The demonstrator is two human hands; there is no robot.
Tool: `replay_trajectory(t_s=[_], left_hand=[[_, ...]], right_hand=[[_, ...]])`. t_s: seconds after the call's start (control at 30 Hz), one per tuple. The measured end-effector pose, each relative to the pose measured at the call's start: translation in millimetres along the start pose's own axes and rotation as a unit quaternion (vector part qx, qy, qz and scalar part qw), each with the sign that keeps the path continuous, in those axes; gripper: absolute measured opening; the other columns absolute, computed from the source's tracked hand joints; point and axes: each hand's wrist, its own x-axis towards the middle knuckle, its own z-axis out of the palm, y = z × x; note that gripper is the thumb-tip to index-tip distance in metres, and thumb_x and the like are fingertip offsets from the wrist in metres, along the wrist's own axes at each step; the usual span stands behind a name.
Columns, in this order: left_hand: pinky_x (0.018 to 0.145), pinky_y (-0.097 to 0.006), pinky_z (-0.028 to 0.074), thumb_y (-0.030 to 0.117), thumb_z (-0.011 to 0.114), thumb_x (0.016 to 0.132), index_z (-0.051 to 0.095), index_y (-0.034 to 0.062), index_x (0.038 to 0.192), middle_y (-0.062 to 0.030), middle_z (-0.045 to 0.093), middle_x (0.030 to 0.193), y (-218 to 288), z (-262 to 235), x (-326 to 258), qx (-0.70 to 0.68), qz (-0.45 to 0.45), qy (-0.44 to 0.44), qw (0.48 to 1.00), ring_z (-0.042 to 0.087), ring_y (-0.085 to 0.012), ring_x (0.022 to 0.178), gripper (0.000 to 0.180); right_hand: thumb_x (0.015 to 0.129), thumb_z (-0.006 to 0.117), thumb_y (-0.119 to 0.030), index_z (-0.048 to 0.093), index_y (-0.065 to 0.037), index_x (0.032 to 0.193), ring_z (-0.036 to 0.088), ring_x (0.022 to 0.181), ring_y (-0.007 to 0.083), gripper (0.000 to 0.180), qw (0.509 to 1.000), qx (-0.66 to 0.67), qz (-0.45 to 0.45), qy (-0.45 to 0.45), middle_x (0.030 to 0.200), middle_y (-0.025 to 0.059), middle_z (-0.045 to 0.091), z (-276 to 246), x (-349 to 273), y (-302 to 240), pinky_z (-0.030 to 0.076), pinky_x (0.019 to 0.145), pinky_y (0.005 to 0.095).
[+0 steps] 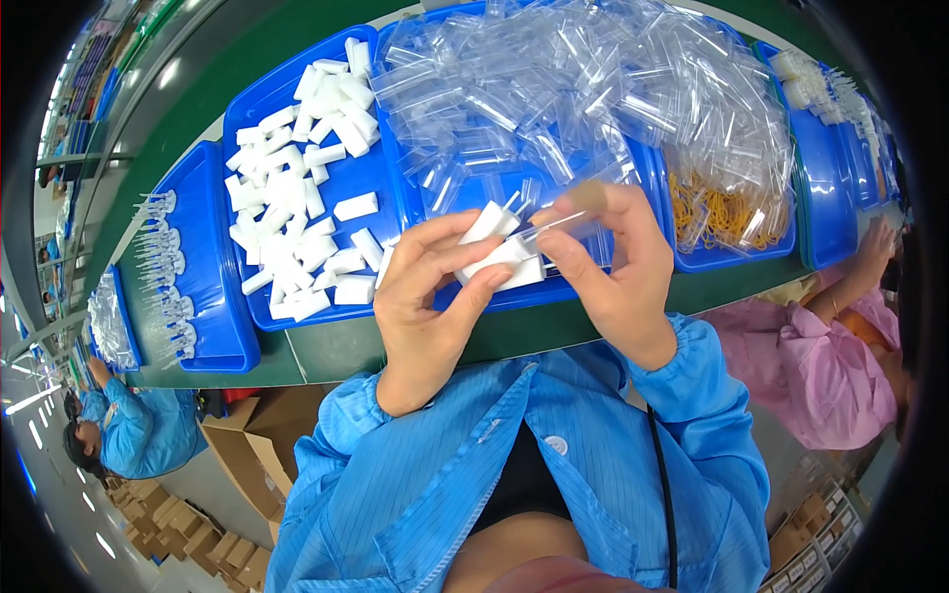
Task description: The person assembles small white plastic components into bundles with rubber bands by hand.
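My left hand [425, 301] is closed around a few small white rectangular blocks [490, 223], gripped between thumb and fingers over the front edge of the trays. Pinched in my right hand [625, 282] is a clear plastic sleeve [565, 225], its near end against the blocks. Whether a block sits inside the sleeve I cannot tell. Beside my left hand, a blue tray [384, 183] holds many loose white blocks [287, 193]. Beyond both hands lies a heap of clear plastic sleeves [554, 84] in another blue tray [465, 195].
Yellow elastic loops [722, 210] lie in a tray at right. Rows of thin white plastic parts [170, 272] line the left tray [217, 252]. All stand on a green table [336, 346]. A co-worker in pink [806, 366] sits at right. An open cardboard box [259, 445] stands below left.
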Motion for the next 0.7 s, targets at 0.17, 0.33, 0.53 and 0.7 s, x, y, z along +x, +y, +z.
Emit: replay_trajectory(t_s=[0.17, 0.33, 0.53, 0.7], left_hand=[[0.082, -0.028, 0.056, -0.001, 0.077, 0.081, 0.073, 0.0016, 0.106, -0.0137, 0.061, 0.122, -0.6, -1.9, 0.1, 0.043, 0.017, 0.002, 0.999, 0.065, -0.0216, 0.105, 0.025], [0.08, -0.027, 0.055, -0.001, 0.077, 0.081, 0.073, 0.0009, 0.106, -0.0136, 0.063, 0.119, -4.3, 1.2, 0.7, 0.044, 0.018, 0.019, 0.999, 0.065, -0.021, 0.105, 0.026], [0.088, -0.029, 0.054, 0.0, 0.072, 0.087, 0.07, -0.0005, 0.115, -0.0145, 0.056, 0.13, 6.3, -13.6, 7.0, 0.0, -0.027, -0.045, 0.999, 0.062, -0.0219, 0.112, 0.029], [0.102, -0.035, 0.051, -0.004, 0.065, 0.09, 0.065, -0.0038, 0.121, -0.0189, 0.05, 0.136, 7.2, -28.9, 5.6, -0.137, -0.044, -0.146, 0.979, 0.055, -0.0277, 0.124, 0.031]], right_hand=[[0.086, 0.075, -0.011, 0.062, -0.001, 0.105, 0.063, 0.091, 0.0143, 0.026, 1.0, 0.008, 0.002, -0.012, 0.102, 0.0078, 0.067, 0.6, 5.9, -3.4, 0.049, 0.082, 0.0287], [0.086, 0.074, -0.01, 0.062, -0.001, 0.107, 0.063, 0.091, 0.0121, 0.026, 0.997, -0.069, -0.025, 0.008, 0.102, 0.0062, 0.066, 8.6, 5.6, 3.0, 0.049, 0.082, 0.0272], [0.087, 0.075, -0.012, 0.062, -0.001, 0.107, 0.063, 0.093, 0.0108, 0.028, 0.994, 0.053, 0.094, 0.002, 0.102, 0.0053, 0.067, -2.1, 13.0, -7.1, 0.049, 0.083, 0.026], [0.088, 0.075, -0.013, 0.059, 0.0, 0.112, 0.064, 0.097, 0.0115, 0.032, 0.986, 0.102, 0.131, -0.006, 0.098, 0.0067, 0.069, -11.0, 12.1, -11.1, 0.045, 0.093, 0.0284]])
